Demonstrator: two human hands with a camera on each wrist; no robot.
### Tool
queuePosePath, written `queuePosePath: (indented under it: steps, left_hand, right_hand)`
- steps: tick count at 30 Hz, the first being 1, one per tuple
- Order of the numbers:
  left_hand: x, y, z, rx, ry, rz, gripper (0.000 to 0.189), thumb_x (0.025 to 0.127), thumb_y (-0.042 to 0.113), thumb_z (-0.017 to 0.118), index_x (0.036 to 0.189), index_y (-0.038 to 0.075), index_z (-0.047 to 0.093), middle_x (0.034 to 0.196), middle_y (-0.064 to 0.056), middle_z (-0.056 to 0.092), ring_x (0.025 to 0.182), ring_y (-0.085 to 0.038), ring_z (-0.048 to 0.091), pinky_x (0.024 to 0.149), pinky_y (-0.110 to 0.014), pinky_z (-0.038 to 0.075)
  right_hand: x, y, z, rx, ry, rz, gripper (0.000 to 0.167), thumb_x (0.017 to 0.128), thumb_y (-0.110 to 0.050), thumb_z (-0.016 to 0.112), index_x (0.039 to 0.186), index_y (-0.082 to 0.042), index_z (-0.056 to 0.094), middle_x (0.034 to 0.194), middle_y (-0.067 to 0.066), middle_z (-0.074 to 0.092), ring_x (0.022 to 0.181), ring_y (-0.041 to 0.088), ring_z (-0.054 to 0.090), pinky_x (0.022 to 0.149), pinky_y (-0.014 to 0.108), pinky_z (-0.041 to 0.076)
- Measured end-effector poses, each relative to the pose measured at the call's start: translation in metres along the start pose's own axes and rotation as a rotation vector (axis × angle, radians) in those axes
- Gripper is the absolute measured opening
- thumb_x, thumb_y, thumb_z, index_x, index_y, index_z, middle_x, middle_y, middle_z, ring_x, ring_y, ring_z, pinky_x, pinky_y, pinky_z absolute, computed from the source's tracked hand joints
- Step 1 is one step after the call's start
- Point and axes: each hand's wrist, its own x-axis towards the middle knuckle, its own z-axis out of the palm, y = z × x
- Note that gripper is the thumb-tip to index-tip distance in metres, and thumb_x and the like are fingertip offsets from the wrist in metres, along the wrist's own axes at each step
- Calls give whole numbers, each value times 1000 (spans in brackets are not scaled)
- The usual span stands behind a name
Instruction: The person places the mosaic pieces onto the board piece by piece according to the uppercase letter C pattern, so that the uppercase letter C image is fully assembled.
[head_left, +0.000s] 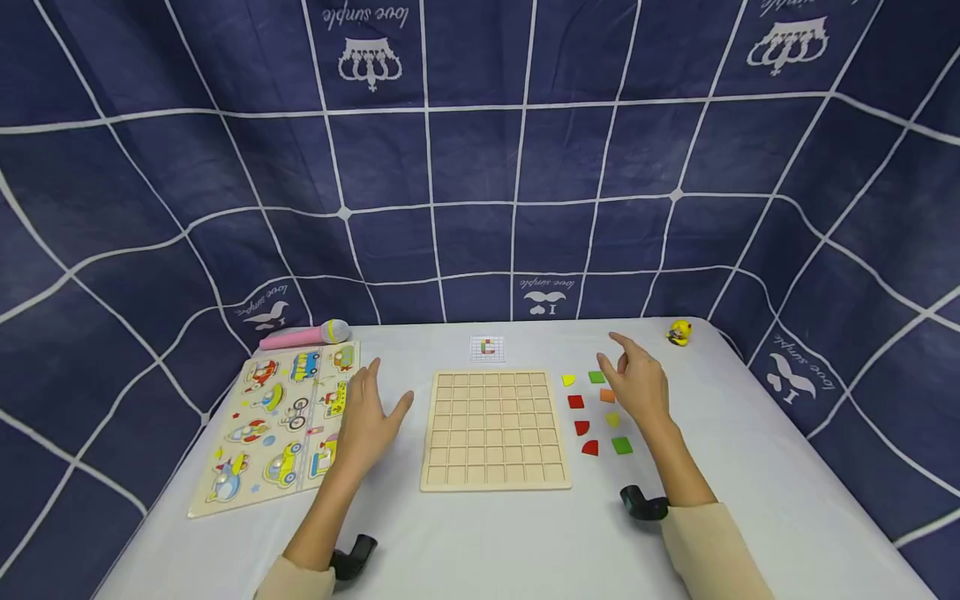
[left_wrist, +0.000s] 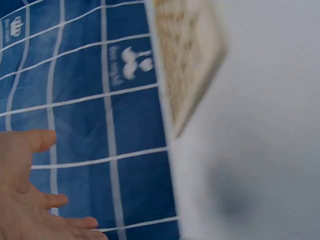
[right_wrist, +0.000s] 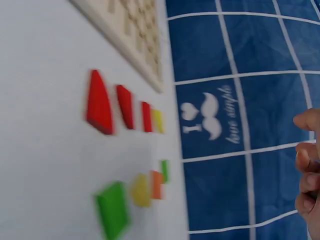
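A square wooden grid board [head_left: 497, 430] lies flat between my two hands, and no pieces show in its cells. To its left my left hand [head_left: 367, 425] hovers with thumb and fingers spread, partly over the picture puzzle board [head_left: 255, 450]. My right hand [head_left: 637, 383] hangs above the small coloured pieces on the right, thumb and forefinger apart, holding nothing. Those pieces stand in two columns: red ones such as the red quarter-round [head_left: 590, 447], green ones such as the green square [head_left: 622, 446], an orange square [head_left: 607, 396] and yellow ones [head_left: 568, 380].
Behind the grid board lies a small printed card [head_left: 487, 348] with a coloured pattern on a grid. A pink toy microphone [head_left: 303, 335] lies at the back left. At the back right stands a small yellow figurine [head_left: 678, 332]. A blue checked curtain [head_left: 480, 167] borders the white table.
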Motion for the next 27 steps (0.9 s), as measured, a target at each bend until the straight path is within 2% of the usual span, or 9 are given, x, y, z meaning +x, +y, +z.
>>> queuePosePath:
  steps: [3,8,13,18,21,23,25,27]
  left_hand:
    - [0,-7,20,-79,-62,19,78,89,36,59,146,3,17,146,-25,17,132,-43,21,105,-55,24]
    - [0,-20,45,-156,-165,26,80,89,36,60,147,3,14,147,-24,17,134,-42,20,107,-53,22]
    - [-3,-31,58,-175,-238,55,83,86,33,64,147,4,17,146,-25,23,133,-43,22,106,-55,21]
    - [-8,-40,64,-165,-333,68,88,83,36,67,147,5,17,148,-23,19,134,-42,20,105,-57,21]
    - [-10,-42,66,-175,-370,80,90,82,38,68,147,5,16,150,-21,17,136,-39,16,107,-55,18]
    - [-10,-44,67,-174,-388,96,91,81,40,68,147,3,16,150,-20,16,137,-38,12,108,-55,14]
    - [-11,-45,68,-157,-401,119,92,81,41,67,147,1,17,150,-20,17,138,-37,10,109,-54,11]
    - [-12,-47,68,-124,-417,140,93,81,43,67,146,0,17,150,-20,17,138,-36,7,110,-51,8]
  right_hand:
    - [-4,5,14,0,-69,30,41,84,-30,65,118,-7,61,48,-1,39,40,13,31,37,26,25]
    - [-10,11,36,14,-223,120,45,84,-37,65,119,-9,61,47,-1,36,42,14,29,40,27,25]
    - [-14,16,54,14,-307,160,46,82,-37,67,116,-8,64,47,-1,35,45,15,30,41,27,27]
    - [-11,19,66,-19,-368,186,47,79,-38,70,114,-6,65,48,0,42,49,17,38,43,28,31]
    - [-8,20,71,-67,-403,211,49,78,-39,70,114,-6,65,58,4,55,57,20,49,48,30,40]
    - [-6,21,73,-103,-425,226,49,78,-40,71,113,-6,66,72,9,64,65,23,55,53,33,45]
    - [-5,21,76,-121,-437,237,49,78,-40,71,112,-5,66,86,13,67,71,25,57,58,34,48]
    - [-4,21,78,-124,-447,242,48,77,-40,71,111,-5,67,93,16,67,71,25,57,58,34,48]
